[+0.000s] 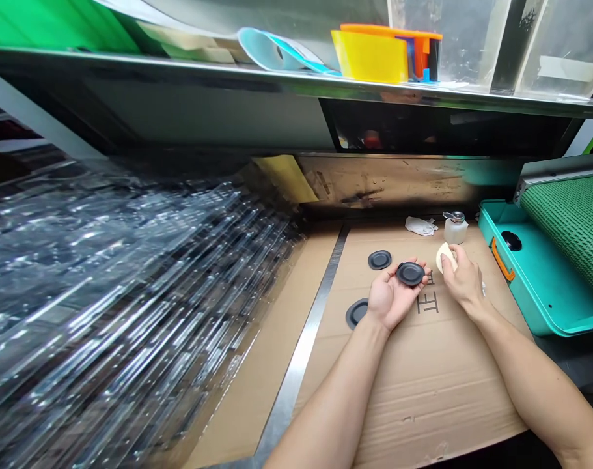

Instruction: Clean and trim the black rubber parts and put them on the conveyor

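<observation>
On the upturned palm of my left hand rests a black oval cap, with the fingers curled round its edge. My right hand pinches a cream-coloured sponge pad just to the right of the cap, a short gap away. Two similar black pieces lie on the cardboard: one round cap beyond my left hand, and another cap partly hidden behind my left wrist. A small whitish bottle with a metal top stands beyond my right hand, beside a crumpled white cloth.
Clear plastic trays are stacked along the left. A teal bin with an orange handle stands at right, under a green conveyor belt. Overhead runs a shelf bearing a yellow container. Cardboard covers the worktop.
</observation>
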Tool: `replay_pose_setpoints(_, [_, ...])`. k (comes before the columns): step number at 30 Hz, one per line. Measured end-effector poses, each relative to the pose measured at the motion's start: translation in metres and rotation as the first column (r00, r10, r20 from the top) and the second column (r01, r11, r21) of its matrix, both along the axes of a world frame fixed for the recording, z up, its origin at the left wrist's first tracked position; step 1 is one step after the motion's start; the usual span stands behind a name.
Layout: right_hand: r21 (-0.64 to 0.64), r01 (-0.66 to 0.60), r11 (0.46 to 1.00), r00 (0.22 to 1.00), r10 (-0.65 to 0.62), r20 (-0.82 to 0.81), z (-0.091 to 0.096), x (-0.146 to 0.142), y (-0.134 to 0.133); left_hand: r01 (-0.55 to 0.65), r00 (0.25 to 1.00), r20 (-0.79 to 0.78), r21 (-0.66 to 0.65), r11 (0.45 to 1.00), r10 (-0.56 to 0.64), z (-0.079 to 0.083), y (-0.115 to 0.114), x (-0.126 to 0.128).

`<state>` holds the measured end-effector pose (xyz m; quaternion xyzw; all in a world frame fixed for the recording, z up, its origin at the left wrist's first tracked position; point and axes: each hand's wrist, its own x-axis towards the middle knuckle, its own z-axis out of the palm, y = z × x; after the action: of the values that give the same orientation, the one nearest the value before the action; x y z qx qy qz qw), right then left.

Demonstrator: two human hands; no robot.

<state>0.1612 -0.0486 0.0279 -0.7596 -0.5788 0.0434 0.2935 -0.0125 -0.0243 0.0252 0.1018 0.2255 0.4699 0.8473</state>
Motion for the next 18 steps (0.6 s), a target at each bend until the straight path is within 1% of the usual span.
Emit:
replay_pose_setpoints(2, [-0.049, -0.039, 0.998, 0.999, 0.039, 0.007, -0.001, -0.001, 0.000, 0.022, 1.000, 0.014, -0.010, 1.000, -0.022, 0.003, 0.000, -0.002])
replay_pose_setpoints(4, [-0.105, -0.130, 0.986, 0.990, 0.135, 0.045, -0.001, -0.003, 0.000, 0.035, 0.999, 0.025, -0.016, 0.999, -0.035, 0.005, 0.000, -0.003])
replay_pose_setpoints(6, [-0.130, -0.214, 0.968, 0.966, 0.229, 0.120, 0.001, -0.004, -0.002, 0.040, 0.999, 0.030, -0.027, 0.999, -0.039, 0.005, 0.000, -0.003])
replay_pose_setpoints(7, [-0.127, -0.230, 0.965, 0.953, 0.249, 0.171, 0.003, -0.005, -0.003, 0.041, 0.999, 0.028, -0.035, 0.999, -0.040, 0.005, 0.000, -0.003])
replay_pose_setpoints(8, [-0.116, -0.219, 0.969, 0.944, 0.241, 0.227, 0.005, -0.004, -0.004, 0.042, 0.999, 0.025, -0.044, 0.998, -0.041, 0.005, 0.000, -0.003])
replay_pose_setpoints(9, [-0.103, -0.184, 0.977, 0.936, 0.206, 0.284, 0.007, -0.002, -0.005, 0.042, 0.999, 0.021, -0.051, 0.998, -0.041, 0.005, 0.000, -0.003])
replay_pose_setpoints(12, [-0.095, 0.003, 0.996, 0.904, 0.038, 0.426, 0.015, 0.011, -0.005, 0.046, 0.999, 0.005, -0.065, 0.997, -0.046, 0.006, 0.000, -0.003])
replay_pose_setpoints(14, [-0.169, 0.113, 0.979, 0.884, -0.022, 0.468, 0.018, 0.023, -0.003, 0.047, 0.999, -0.005, -0.070, 0.996, -0.048, 0.007, -0.001, -0.002])
replay_pose_setpoints(15, [-0.228, 0.139, 0.964, 0.883, -0.016, 0.469, 0.018, 0.028, -0.002, 0.049, 0.999, -0.011, -0.067, 0.997, -0.049, 0.007, -0.001, -0.002])
replay_pose_setpoints(17, [-0.337, 0.141, 0.931, 0.899, 0.022, 0.437, 0.018, 0.037, 0.001, 0.055, 0.998, -0.031, -0.048, 0.997, -0.056, 0.005, -0.002, -0.002])
replay_pose_setpoints(18, [-0.359, 0.127, 0.925, 0.910, 0.035, 0.413, 0.017, 0.040, 0.003, 0.059, 0.997, -0.049, -0.036, 0.998, -0.060, 0.004, -0.002, -0.001])
